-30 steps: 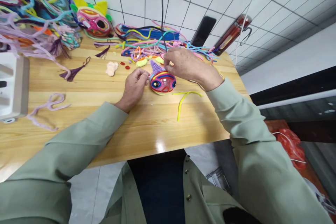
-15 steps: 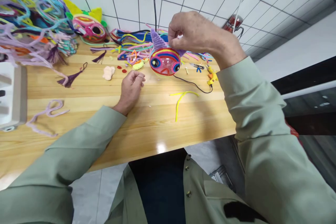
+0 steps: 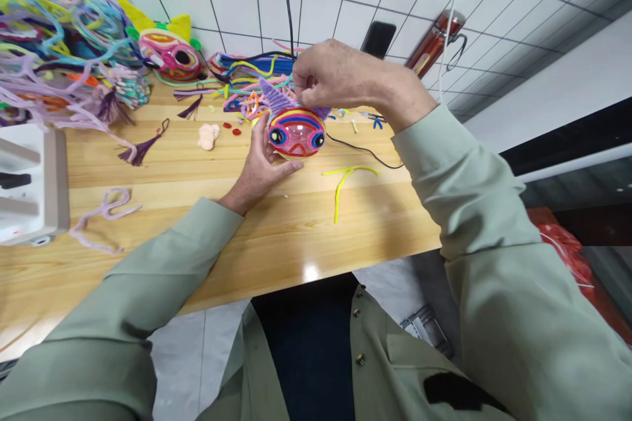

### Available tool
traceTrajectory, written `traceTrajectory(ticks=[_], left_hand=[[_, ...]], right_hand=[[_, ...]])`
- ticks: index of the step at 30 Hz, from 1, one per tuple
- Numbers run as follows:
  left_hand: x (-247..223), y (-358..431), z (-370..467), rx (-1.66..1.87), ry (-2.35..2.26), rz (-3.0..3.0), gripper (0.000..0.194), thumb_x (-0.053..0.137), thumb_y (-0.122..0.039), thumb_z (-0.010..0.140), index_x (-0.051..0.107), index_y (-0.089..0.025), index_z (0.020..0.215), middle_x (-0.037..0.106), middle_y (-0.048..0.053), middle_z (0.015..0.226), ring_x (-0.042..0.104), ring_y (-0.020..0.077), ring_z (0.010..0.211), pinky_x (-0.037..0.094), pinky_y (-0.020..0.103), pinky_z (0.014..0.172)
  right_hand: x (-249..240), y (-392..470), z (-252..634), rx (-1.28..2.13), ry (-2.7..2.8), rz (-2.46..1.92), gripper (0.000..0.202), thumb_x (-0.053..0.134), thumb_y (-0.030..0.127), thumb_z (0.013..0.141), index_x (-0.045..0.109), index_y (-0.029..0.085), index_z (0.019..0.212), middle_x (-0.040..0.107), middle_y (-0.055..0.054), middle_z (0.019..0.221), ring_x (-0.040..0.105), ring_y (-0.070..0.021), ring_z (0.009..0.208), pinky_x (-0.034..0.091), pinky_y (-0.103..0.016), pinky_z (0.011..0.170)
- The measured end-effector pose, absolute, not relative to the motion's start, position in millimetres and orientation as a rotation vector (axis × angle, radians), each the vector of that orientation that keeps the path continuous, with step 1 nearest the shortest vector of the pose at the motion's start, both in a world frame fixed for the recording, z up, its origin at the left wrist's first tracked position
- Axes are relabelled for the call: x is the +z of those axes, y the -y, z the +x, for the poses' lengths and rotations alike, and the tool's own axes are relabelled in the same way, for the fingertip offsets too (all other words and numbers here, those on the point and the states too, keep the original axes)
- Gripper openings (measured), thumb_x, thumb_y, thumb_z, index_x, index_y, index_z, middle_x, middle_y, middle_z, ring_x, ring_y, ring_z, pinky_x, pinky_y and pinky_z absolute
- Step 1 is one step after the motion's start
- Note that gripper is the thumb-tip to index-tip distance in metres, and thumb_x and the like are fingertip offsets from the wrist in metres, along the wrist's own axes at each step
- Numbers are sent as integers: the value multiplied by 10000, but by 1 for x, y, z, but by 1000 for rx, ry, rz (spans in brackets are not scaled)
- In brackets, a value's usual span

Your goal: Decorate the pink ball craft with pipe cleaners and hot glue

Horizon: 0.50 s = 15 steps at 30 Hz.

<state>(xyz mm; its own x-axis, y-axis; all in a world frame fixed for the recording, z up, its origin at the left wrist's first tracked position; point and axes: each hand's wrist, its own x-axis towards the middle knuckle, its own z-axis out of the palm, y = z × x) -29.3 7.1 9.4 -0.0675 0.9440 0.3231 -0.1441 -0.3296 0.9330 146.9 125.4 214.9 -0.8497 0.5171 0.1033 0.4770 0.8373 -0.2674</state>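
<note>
A rounded animal head [image 3: 297, 132] made of colored pipe cleaners has pink see-through parts, blue-ringed eyes and purple pointed ears. My right hand [image 3: 328, 75] pinches it at the top; the exact spot under the fingertips is hidden. Around its left side curls my left hand [image 3: 261, 168], the fingers behind it and the thumb below. On the table just in front lies a bent yellow pipe cleaner [image 3: 345, 177].
A second head with yellow ears [image 3: 170, 56] stands at the back left beside a tangle of pipe cleaners [image 3: 64, 59]. A white device [image 3: 56, 177] sits at left. Purple tassels [image 3: 143, 148], pliers [image 3: 372, 117] and a black cord [image 3: 368, 154] lie about. A phone [image 3: 378, 38] is near the wall.
The animal head has come a little left and down with my right hand. My left hand has risen from the table, opened its fingers and closed around the head's side.
</note>
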Motion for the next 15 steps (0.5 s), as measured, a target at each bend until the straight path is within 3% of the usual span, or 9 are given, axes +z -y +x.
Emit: traceTrajectory(ticks=[5,9,15], left_hand=[[11,-5,-30,1589,-972,1380,1153,1113,-744,634,567,-298,1547,624,179,1661,632,426,1594,561,593,1336],[16,0,-30,1562,-1003,1394,1067,1105,-693,695,552,-268,1503,668,191,1595,686,403,1513,581,577,1303],[20,2,-28,1492,-1064,1335,964,1164,-549,637,604,-258,1366,725,138,1432,754,360,1375,649,483,1176]], right_hand=[[194,-126,138,356,2844,-835,421,931,160,838,608,273,593,533,63,536,539,-150,674,556,-418,861],[166,-138,135,544,2588,-910,447,957,165,803,588,290,584,532,45,515,624,-204,703,560,-451,866],[140,-143,136,649,2427,-927,415,958,174,784,610,307,602,587,19,540,702,-262,780,561,-474,864]])
